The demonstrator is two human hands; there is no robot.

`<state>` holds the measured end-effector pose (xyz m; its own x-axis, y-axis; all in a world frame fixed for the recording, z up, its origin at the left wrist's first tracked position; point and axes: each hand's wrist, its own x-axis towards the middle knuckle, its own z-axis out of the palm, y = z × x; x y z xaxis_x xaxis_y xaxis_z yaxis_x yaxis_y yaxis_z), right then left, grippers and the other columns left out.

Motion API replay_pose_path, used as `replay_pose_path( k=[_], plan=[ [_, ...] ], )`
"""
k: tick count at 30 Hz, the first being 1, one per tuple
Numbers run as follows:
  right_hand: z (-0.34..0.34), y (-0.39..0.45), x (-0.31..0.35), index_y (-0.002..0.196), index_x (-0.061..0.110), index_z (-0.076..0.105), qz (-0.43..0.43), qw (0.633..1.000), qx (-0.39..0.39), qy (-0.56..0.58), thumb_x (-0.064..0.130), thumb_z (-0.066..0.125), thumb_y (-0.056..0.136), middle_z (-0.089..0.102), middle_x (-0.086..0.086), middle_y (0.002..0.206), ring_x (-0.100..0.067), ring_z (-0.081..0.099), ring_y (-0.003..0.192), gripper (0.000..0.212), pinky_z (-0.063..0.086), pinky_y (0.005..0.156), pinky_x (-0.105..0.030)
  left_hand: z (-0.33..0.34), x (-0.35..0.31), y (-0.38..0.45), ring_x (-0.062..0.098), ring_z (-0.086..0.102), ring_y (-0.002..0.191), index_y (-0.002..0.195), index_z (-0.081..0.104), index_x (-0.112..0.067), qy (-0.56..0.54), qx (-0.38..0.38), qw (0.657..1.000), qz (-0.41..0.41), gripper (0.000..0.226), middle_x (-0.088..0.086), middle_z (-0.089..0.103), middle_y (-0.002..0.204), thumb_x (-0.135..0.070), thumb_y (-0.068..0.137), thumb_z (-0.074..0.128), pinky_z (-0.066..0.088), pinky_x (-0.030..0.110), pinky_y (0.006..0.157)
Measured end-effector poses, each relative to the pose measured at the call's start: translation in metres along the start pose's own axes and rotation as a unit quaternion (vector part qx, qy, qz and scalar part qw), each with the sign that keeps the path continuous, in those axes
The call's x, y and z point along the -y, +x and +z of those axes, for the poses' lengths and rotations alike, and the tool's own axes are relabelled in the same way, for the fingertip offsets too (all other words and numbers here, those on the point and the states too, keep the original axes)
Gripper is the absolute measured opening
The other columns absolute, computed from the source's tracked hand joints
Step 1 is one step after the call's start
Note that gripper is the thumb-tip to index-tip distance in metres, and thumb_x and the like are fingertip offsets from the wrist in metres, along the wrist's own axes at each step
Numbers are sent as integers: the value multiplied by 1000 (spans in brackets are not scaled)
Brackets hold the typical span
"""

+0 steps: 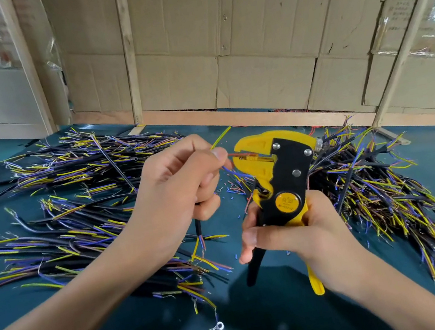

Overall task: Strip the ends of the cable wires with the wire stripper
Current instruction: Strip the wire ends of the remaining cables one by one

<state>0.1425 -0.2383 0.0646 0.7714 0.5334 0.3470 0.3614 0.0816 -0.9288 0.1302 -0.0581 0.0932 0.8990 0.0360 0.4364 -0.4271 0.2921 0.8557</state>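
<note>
My left hand (181, 182) grips a black cable (198, 227) whose lower end hangs below my fist. Its brown wire (239, 155) is pinched under my thumb and reaches into the jaws of the wire stripper (278, 172). The cable's yellow-green wire (220, 137) sticks up and away, and its blue wire (230, 170) points down to the right. My right hand (294, 235) holds the yellow and black stripper upright by its handles, jaws facing left.
Piles of black cables with yellow, blue and brown wire ends lie on the green table at the left (77, 194) and right (380, 183). Loose ring terminals (216, 327) and insulation bits lie near me. A cardboard wall (248, 44) closes the back.
</note>
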Motion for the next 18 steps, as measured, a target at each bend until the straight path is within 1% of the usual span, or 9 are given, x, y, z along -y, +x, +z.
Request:
replay_pose_path(
  k=[3,6,8,11,12,16,18],
  plan=[
    [0,0,-2,72,3,68,4,1000,-3,11,0,70,75,67,-26,67,-32,68,65,4,54,71,-30,-1,0,0,10,18,41,61,47,-5,-9,-7,1000,-5,26,2,30,55,-10,83,59,20,14,43],
    [-2,1,-2,72,7,70,13,1000,-8,26,0,70,73,65,-27,67,-35,67,63,7,55,70,-33,-3,-1,1,9,18,40,65,44,1,-13,-9,1000,-3,25,-1,33,53,-10,82,58,19,15,44],
    [-2,1,-2,71,7,70,12,1000,-7,20,1,70,73,65,-26,66,-35,66,63,7,55,70,-34,-4,-1,1,9,18,40,65,48,-1,-14,-10,1000,-2,21,-1,34,53,-10,82,58,19,15,44],
    [-2,2,-2,70,6,69,10,1000,-7,12,0,70,73,64,-25,65,-36,66,63,6,54,71,-35,-4,0,2,9,18,40,71,50,3,-14,-7,1000,-6,19,-2,33,52,-10,82,58,19,15,43],
    [-2,2,-3,70,5,69,9,1000,-7,12,0,69,73,64,-24,65,-36,66,63,6,54,70,-36,-4,0,2,9,18,40,72,51,3,-14,-6,1000,-8,19,-2,34,52,-10,82,58,19,14,43],
    [-4,2,-3,68,2,67,11,1000,1,4,0,68,72,64,-26,63,-36,66,61,4,54,69,-34,-4,-1,2,9,18,41,66,52,-4,-14,-8,1000,-15,18,-1,33,53,-10,82,60,18,15,43],
    [-4,2,-2,65,0,67,24,1000,1,13,-1,67,67,63,-27,60,-36,63,56,3,54,63,-36,-5,-2,2,10,17,41,67,51,-3,-9,-7,1000,-17,19,-1,32,53,-11,82,59,18,15,43]
  ],
)
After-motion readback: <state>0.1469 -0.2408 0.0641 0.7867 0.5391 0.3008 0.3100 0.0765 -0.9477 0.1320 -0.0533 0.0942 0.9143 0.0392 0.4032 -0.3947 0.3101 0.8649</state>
